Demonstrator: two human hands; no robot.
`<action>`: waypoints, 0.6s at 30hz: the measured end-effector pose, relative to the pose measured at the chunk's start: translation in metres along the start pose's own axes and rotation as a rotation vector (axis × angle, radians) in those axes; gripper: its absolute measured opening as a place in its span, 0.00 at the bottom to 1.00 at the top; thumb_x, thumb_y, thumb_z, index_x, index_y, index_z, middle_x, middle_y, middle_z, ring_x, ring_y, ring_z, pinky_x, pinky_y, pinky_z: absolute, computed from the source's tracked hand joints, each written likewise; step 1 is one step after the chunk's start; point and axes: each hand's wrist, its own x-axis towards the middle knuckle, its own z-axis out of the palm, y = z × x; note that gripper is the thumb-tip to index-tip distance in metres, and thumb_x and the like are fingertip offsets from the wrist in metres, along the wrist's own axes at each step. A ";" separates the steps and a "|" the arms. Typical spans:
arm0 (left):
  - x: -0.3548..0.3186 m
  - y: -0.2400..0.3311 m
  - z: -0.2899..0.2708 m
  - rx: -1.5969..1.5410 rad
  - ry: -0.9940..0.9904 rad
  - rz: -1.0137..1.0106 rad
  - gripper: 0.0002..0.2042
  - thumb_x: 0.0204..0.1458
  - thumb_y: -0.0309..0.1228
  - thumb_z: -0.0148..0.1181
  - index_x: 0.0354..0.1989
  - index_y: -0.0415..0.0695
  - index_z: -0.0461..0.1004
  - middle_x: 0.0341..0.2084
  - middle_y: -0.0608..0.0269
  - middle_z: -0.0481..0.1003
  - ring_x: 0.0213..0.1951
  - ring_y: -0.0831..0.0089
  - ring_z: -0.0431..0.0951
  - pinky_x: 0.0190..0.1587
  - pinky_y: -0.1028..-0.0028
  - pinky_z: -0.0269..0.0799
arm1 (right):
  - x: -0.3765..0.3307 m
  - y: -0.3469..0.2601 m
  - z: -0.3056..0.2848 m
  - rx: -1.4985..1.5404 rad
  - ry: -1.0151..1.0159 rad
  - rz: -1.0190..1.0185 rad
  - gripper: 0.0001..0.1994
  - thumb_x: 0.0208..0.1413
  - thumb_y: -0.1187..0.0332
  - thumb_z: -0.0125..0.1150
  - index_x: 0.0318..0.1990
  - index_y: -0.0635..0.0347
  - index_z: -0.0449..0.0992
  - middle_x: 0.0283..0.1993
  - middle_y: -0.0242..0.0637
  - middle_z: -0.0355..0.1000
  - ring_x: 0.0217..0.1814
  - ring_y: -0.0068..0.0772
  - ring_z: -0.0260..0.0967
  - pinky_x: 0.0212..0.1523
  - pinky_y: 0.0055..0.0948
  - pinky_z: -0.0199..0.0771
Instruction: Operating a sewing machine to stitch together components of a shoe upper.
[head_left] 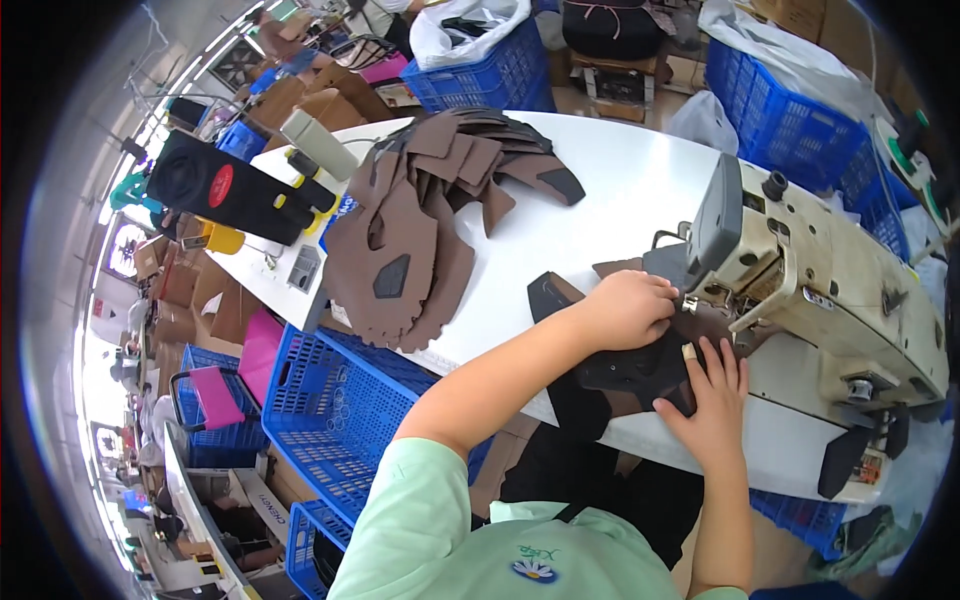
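Observation:
A cream sewing machine (820,270) stands at the right of the white table, its needle area over a black and brown cut piece (640,368). My left hand (630,310) is closed over the far side of this piece, fingers curled beside the needle; whatever they pinch is hidden. My right hand (712,400) lies with fingers spread on the piece's right part, below the needle, one finger wrapped in a light bandage. Part of the piece hangs over the table's near edge.
Stacked brown cut pieces (430,230) cover the table's left half. Beyond them stand a black speaker-like box (220,190) and a pale bottle (320,142). A blue basket (335,420) sits below the table at left. More blue crates (490,75) stand behind.

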 end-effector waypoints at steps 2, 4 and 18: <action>0.002 0.001 -0.006 0.003 -0.002 -0.002 0.09 0.46 0.34 0.61 0.30 0.42 0.81 0.44 0.56 0.80 0.53 0.62 0.77 0.52 0.64 0.73 | 0.003 -0.002 -0.001 -0.004 -0.003 0.007 0.37 0.43 0.49 0.69 0.59 0.62 0.71 0.68 0.45 0.61 0.70 0.55 0.53 0.70 0.59 0.42; 0.001 -0.001 -0.007 -0.007 0.055 0.030 0.09 0.46 0.33 0.61 0.31 0.42 0.81 0.40 0.57 0.79 0.48 0.61 0.77 0.49 0.63 0.74 | 0.003 -0.006 0.003 0.022 0.012 0.040 0.36 0.45 0.49 0.68 0.60 0.63 0.70 0.67 0.47 0.61 0.70 0.55 0.52 0.69 0.58 0.44; 0.004 0.023 -0.007 0.084 -0.005 -0.186 0.09 0.49 0.32 0.62 0.37 0.42 0.81 0.33 0.61 0.73 0.41 0.62 0.75 0.39 0.64 0.74 | 0.011 -0.012 0.027 0.036 0.141 0.174 0.36 0.52 0.50 0.64 0.61 0.69 0.66 0.65 0.53 0.62 0.74 0.52 0.51 0.72 0.59 0.40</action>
